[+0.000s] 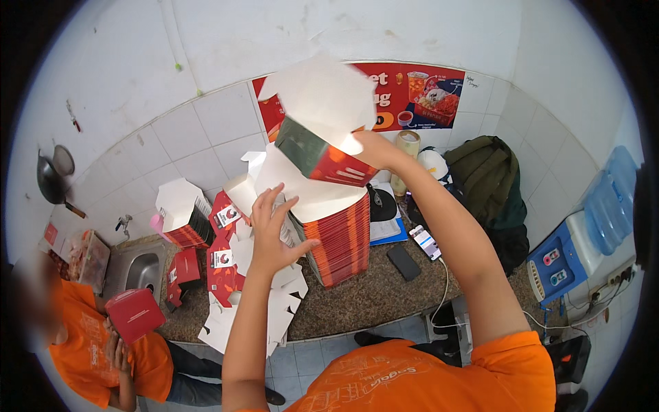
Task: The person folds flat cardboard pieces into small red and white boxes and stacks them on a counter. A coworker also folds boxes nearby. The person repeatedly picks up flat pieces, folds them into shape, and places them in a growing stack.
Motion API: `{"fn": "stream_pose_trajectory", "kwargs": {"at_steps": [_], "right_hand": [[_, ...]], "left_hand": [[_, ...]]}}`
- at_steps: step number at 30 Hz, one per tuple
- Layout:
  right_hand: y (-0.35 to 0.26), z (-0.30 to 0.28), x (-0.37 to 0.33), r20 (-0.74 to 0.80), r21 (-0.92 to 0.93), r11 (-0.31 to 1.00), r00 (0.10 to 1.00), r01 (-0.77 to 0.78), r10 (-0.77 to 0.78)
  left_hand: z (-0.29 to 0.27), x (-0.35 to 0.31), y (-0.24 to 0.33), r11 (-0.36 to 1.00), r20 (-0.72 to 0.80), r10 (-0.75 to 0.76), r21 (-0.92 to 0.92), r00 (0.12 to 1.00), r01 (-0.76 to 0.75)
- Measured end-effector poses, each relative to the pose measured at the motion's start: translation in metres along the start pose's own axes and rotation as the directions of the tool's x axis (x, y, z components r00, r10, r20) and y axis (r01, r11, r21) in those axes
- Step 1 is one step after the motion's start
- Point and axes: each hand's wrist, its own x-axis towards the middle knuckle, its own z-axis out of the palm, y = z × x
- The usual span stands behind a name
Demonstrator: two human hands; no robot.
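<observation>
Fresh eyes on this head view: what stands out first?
First, the tall stack of nested cartons on the speckled counter. Above it, the right hand holds an open white-lined carton; the left hand is spread at the stack's left. Far left, a co-worker in orange holds a red box.

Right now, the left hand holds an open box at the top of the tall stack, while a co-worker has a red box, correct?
Wrong hand: the head view shows the right hand holding the open box at the top of the tall stack; the co-worker does have a red box.
</observation>
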Motion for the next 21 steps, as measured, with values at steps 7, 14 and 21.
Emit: {"fn": "stream_pose_trajectory", "kwargs": {"at_steps": [7, 14, 21], "right_hand": [[-0.011, 0.042, 0.031, 0.414, -0.236, 0.96, 0.878, -0.151, 0.24], [0.022, 0.064, 0.043, 0.425, -0.456, 0.89, 0.878, -0.002, 0.22], [0.004, 0.065, 0.032, 0.286, -0.401, 0.905, 0.92, -0.14, 0.269]], "left_hand": [[0.005, -0.021, -0.048, 0.99, 0.139, -0.045, 0.138, 0.989, 0.026], [0.023, -0.017, -0.042, 0.994, 0.075, -0.104, 0.035, 0.992, 0.102], [0.018, -0.013, -0.022, 0.992, -0.003, 0.048, 0.12, 0.999, -0.048]]}}
